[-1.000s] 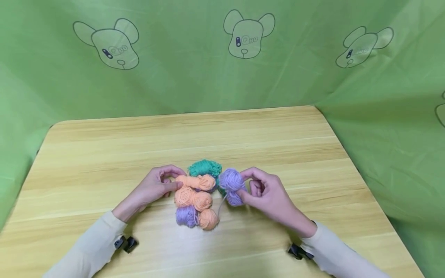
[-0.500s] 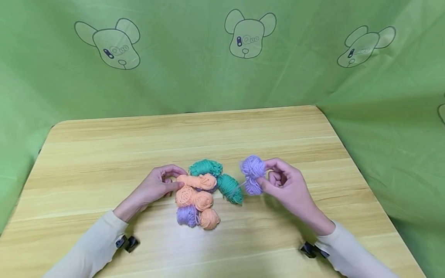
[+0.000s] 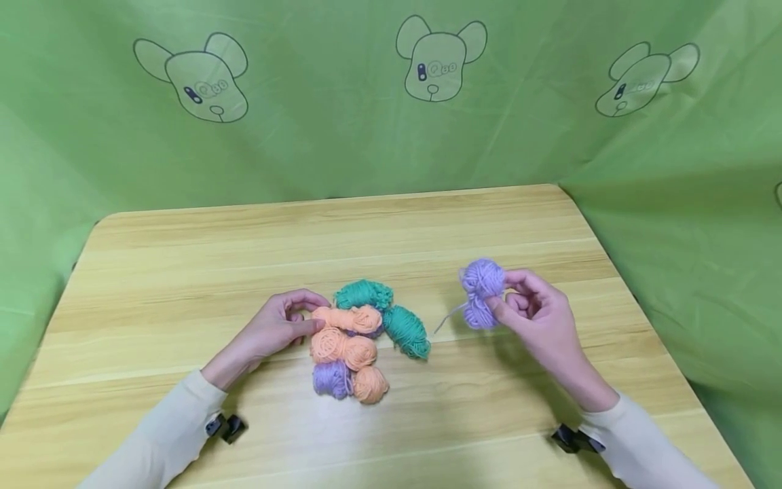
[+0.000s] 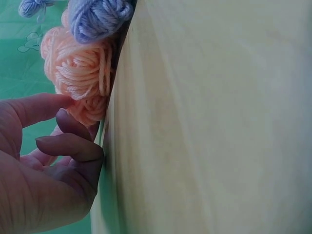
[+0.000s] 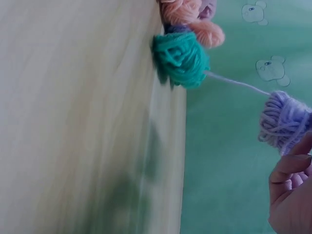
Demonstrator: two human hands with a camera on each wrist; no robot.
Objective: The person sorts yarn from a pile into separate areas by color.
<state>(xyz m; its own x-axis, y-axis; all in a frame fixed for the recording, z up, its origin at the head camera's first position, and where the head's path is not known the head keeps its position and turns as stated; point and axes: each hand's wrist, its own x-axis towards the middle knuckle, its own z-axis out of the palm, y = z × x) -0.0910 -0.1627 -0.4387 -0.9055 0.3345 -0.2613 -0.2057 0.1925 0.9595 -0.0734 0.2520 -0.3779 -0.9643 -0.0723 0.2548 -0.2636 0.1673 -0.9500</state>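
Observation:
My right hand [image 3: 540, 312] pinches a purple yarn skein [image 3: 482, 293] by its waist, between thumb and fingers. It is lifted above the table, and a loose strand [image 5: 239, 84] trails from it toward the pile. At the pile's left, my left hand [image 3: 281, 322] holds the end of the upper peach yarn skein [image 3: 351, 318] between thumb and forefinger. Below that lie another peach skein [image 3: 342, 350], a small peach ball [image 3: 370, 385] and a purple skein [image 3: 332, 379]. Two teal skeins [image 3: 363, 294] lie at the back and right. One more purple skein is mostly hidden under the peach one.
The yarn lies on a wood-grain table [image 3: 244, 251] with rounded far corners. Green cloth [image 3: 330, 149] printed with mouse-like heads hangs behind and beside it. A small black camera [image 3: 226, 428] sits at each wrist.
My right hand has carried the purple skein right and slightly away from me, off the pile, uncovering the right-hand teal skein. My left hand has stayed at the peach skein.

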